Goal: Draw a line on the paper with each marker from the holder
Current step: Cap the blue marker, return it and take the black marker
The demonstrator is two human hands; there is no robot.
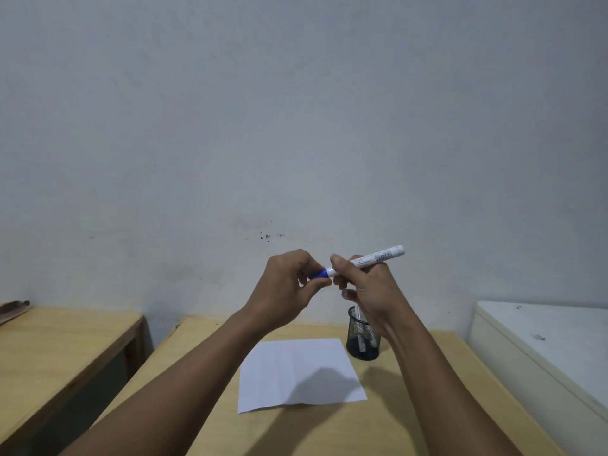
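Presently the right hand (368, 284) grips the blue whiteboard marker (365, 260) above the unmarked paper (296, 373) while the left hand (289, 287) pinches its cap (318, 274); a sudden release could, in my judgement, jolt an elbow into the mesh holder (363, 337).

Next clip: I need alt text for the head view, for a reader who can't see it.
Two bare hands hold a white marker in the air: the left hand pinches its blue cap and the right hand grips the barrel. Below them, a blank sheet of paper lies on a wooden table beside a black mesh holder.
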